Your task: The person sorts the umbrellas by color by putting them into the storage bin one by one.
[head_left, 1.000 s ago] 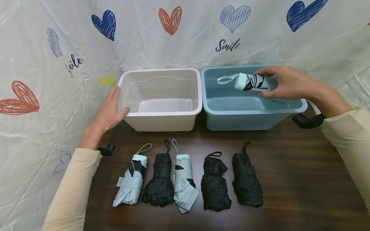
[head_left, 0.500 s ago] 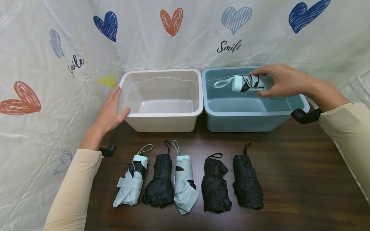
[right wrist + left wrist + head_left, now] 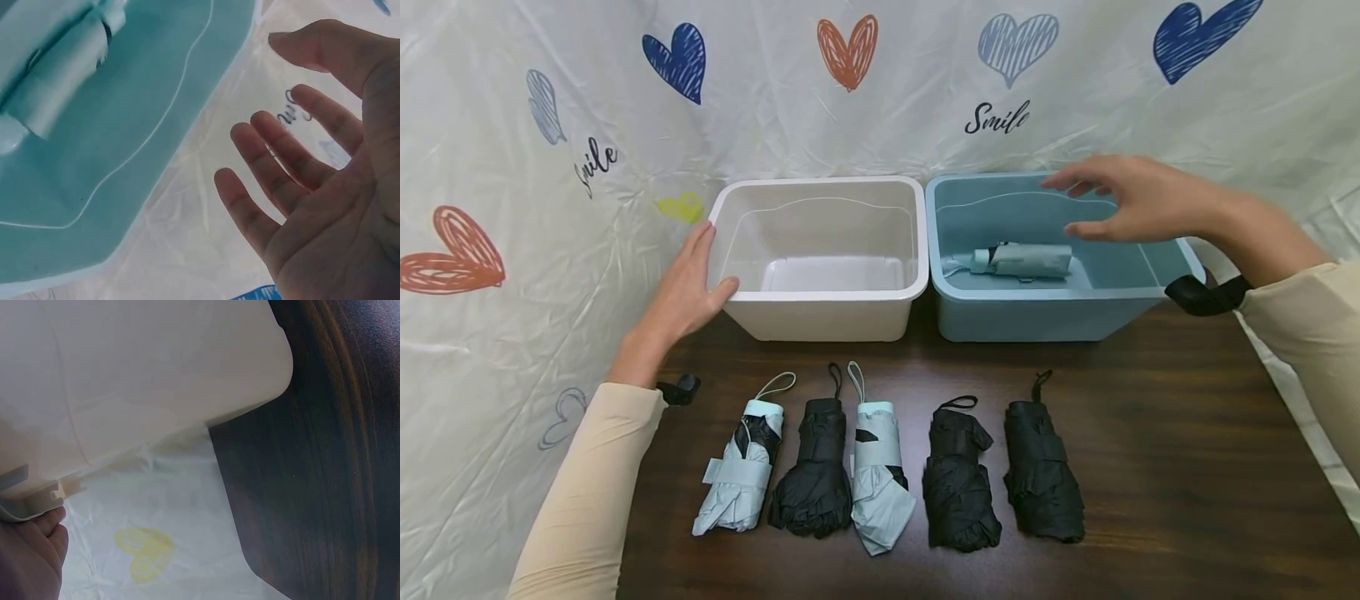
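My left hand (image 3: 681,287) rests against the left end of a beige plastic bin (image 3: 820,318), fingers straight along its side and thumb at the front corner. In the left wrist view its fingertips (image 3: 55,526) touch the underside of the rim. Over the right part of a blue bin (image 3: 1015,317), my right hand (image 3: 1138,200) hovers with fingers spread, holding nothing. A folded pale-mint umbrella (image 3: 1026,260) lies on its side on the blue bin's floor, handle to the left. The right wrist view shows this umbrella (image 3: 65,81) apart from the hand.
In front of the bins, several folded umbrellas lie in a row on the dark wooden table (image 3: 1187,467): a mint one (image 3: 741,471), a black one (image 3: 816,467), another mint one (image 3: 880,475) and two black ones at right. A heart-printed white sheet (image 3: 910,125) hangs behind.
The right hand has let go of the mint umbrella, which has dropped onto the blue bin's floor. Its fingers have spread and lifted slightly. The left hand has stayed at the beige bin.
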Action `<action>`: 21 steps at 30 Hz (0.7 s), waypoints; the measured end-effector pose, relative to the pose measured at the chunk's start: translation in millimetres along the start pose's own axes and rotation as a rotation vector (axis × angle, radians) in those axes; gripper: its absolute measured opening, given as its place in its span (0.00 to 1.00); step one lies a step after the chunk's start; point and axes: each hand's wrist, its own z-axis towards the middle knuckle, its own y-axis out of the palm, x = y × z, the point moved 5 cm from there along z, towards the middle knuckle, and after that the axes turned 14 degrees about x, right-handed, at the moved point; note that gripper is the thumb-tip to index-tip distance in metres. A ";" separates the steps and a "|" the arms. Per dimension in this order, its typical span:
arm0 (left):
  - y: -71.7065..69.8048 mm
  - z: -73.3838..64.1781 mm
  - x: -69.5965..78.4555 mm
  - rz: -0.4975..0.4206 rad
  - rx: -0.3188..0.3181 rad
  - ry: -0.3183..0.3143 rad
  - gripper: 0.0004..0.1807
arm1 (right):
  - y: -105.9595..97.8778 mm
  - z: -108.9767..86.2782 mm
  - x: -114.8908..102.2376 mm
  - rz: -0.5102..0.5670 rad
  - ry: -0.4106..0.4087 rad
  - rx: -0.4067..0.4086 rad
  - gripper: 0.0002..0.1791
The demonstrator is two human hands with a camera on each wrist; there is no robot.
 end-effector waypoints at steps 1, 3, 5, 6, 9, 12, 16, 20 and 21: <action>-0.3 0.0 0.2 0.000 0.000 0.001 0.50 | -0.1 -1.1 -1.6 -0.003 0.005 -0.002 0.39; -0.4 0.1 0.4 -0.001 0.000 0.002 0.51 | 0.3 -3.9 -5.2 -0.014 0.009 -0.005 0.38; -0.5 0.0 0.5 -0.001 0.001 0.003 0.50 | 1.1 -7.4 -8.1 -0.026 0.010 0.000 0.37; -0.5 -0.1 0.5 -0.002 0.001 0.003 0.50 | 1.5 -9.2 -9.5 -0.035 0.009 0.003 0.37; -0.2 -0.5 0.6 -0.003 0.005 0.002 0.50 | 2.3 -16.0 -14.6 -0.052 0.002 0.028 0.36; 0.0 -0.5 0.4 -0.003 0.008 0.003 0.50 | 2.0 -24.6 -19.6 -0.073 -0.005 0.062 0.36; 0.6 -0.2 -0.3 -0.002 0.007 0.003 0.50 | 2.0 -37.4 -27.2 -0.096 -0.028 0.105 0.35; 1.2 -0.1 -1.7 0.002 0.006 -0.003 0.50 | 3.9 -50.5 -34.1 -0.109 -0.024 0.151 0.32; 1.1 -0.2 -1.6 0.003 0.007 -0.005 0.50 | 4.7 -54.0 -35.5 -0.103 -0.017 0.163 0.32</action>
